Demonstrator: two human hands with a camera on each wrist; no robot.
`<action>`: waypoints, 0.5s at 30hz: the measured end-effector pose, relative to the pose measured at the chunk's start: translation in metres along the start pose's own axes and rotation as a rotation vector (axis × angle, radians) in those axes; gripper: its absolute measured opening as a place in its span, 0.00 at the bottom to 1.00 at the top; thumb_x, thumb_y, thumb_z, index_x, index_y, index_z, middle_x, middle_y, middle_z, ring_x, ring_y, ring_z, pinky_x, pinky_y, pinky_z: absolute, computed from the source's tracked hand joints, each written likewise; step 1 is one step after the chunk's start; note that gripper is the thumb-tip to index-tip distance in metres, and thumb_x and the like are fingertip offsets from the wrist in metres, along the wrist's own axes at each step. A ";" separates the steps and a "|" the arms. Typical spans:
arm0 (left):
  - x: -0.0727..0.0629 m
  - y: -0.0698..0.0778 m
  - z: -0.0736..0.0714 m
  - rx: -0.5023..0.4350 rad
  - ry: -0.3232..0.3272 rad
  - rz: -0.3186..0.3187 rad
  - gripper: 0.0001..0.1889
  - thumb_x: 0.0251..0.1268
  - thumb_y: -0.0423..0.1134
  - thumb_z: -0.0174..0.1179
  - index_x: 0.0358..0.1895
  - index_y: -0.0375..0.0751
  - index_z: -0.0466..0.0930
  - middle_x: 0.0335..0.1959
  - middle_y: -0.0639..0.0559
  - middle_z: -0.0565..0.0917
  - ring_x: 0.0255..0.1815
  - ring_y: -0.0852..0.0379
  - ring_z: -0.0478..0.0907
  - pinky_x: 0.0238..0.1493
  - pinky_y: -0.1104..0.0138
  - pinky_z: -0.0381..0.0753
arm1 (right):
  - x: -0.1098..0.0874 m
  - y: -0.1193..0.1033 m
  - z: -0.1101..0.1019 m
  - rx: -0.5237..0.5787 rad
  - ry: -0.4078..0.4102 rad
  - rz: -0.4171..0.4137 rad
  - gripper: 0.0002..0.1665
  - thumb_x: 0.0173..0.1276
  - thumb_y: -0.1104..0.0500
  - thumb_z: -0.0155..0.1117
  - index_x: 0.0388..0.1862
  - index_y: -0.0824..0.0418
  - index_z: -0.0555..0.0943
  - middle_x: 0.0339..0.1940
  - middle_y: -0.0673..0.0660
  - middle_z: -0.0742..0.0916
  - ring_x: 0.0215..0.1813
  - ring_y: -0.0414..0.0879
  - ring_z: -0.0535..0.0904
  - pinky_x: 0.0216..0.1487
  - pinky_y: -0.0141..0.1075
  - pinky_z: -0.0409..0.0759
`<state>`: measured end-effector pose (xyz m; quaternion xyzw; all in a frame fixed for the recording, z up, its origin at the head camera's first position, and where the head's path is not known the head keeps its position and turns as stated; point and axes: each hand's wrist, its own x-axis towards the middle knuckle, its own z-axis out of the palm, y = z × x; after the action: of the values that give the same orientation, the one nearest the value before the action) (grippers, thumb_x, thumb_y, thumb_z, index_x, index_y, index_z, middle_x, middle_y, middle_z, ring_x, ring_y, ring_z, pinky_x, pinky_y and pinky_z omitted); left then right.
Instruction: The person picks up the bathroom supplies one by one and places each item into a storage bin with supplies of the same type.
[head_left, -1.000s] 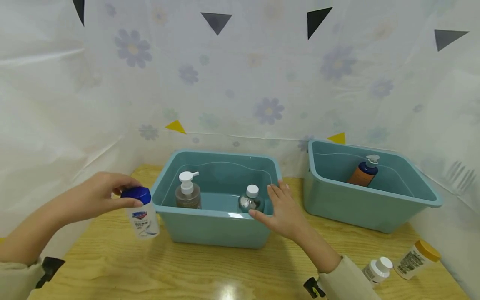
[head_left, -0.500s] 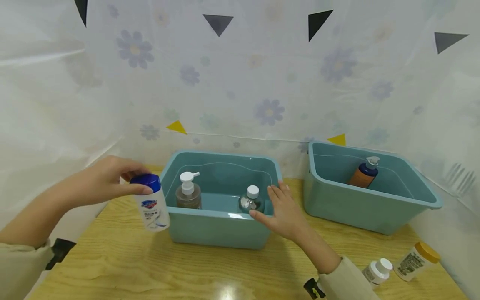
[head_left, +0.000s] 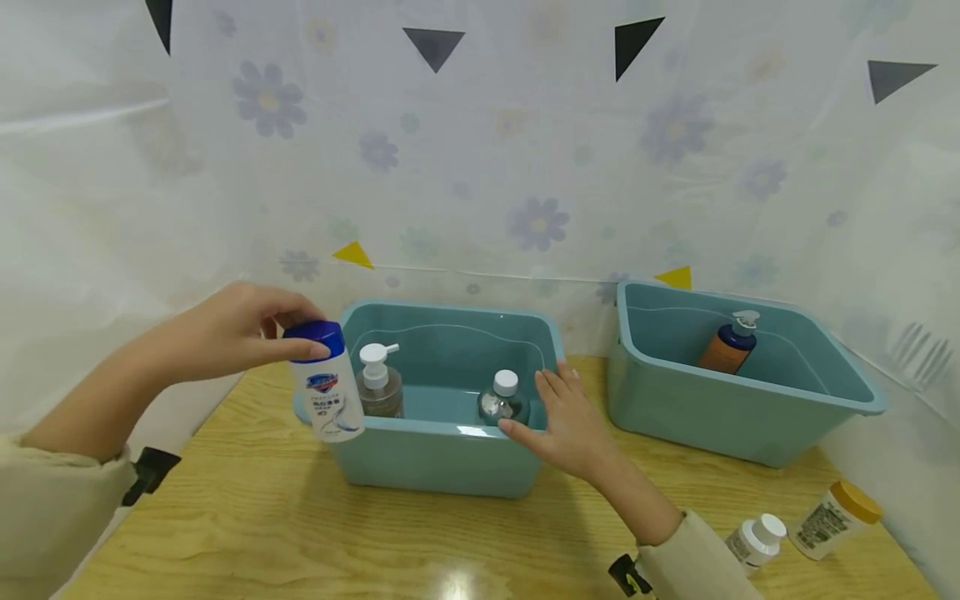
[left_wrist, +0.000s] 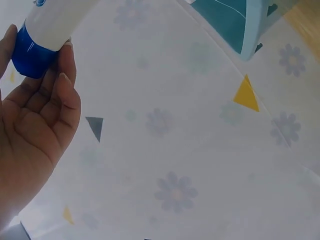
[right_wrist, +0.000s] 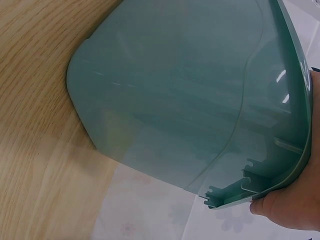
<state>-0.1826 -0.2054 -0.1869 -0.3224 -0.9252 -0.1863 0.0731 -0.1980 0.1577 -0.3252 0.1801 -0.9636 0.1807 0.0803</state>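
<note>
In the head view my left hand [head_left: 243, 333] holds a white body wash bottle [head_left: 330, 400] by its blue cap, thumb in front. The bottle hangs cap up, slightly tilted, overlapping the left front rim of a teal storage bin [head_left: 435, 458]. The left wrist view shows the fingers round the blue cap [left_wrist: 35, 55]. My right hand [head_left: 566, 425] holds the bin's right front corner, thumb on the front rim and fingers over the side rim. Inside that bin stand a pump bottle [head_left: 381, 392] with a white head and a clear bottle [head_left: 501, 404] with a white cap.
Right of this bin stands a second teal bin [head_left: 705, 417], with an orange and dark blue pump bottle [head_left: 727, 348] leaning in it. At the table's right lie a small white-capped bottle [head_left: 756, 542] and a yellow-capped white bottle [head_left: 834, 521]. A flowered sheet [head_left: 480, 167] hangs behind.
My left hand has carried the body wash bottle up and to the right, from beside the bin to over its left front rim. The right hand has stayed at the corner.
</note>
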 end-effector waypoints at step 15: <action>0.030 0.017 0.005 0.019 0.024 -0.005 0.16 0.60 0.46 0.62 0.46 0.40 0.81 0.34 0.55 0.84 0.30 0.63 0.74 0.30 0.68 0.75 | -0.001 0.003 0.000 0.012 0.001 0.001 0.53 0.60 0.34 0.55 0.68 0.73 0.60 0.69 0.69 0.66 0.76 0.63 0.44 0.70 0.60 0.50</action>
<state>-0.1950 -0.1741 -0.1782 -0.3173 -0.9267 -0.1816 0.0867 -0.1985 0.1605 -0.3263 0.1801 -0.9625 0.1868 0.0795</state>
